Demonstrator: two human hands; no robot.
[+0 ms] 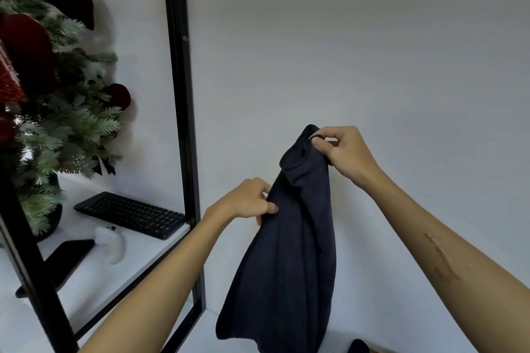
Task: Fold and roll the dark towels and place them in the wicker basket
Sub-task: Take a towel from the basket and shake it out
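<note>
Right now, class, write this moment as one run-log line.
stage: unfolding | left hand: pinching side edge of dark navy terry towel | right hand: pinching top corner | towel: hanging, unrolled | basket: not visible

Bare forearms, no sleeves; scar on right forearm [440, 258].

**Dark towel hanging between my hands**

I have one dark navy towel [286, 252] lifted in the air, hanging lengthwise in loose vertical folds. Its top corner is bunched and pinched in my right hand [342, 152], the highest point of the cloth. Its left edge, lower down, is gripped by my left hand [252, 200]. Below both hands the fabric drapes free and widens. Another dark bit of cloth [358, 347] shows well below my right hand, at the bottom edge.
</note>
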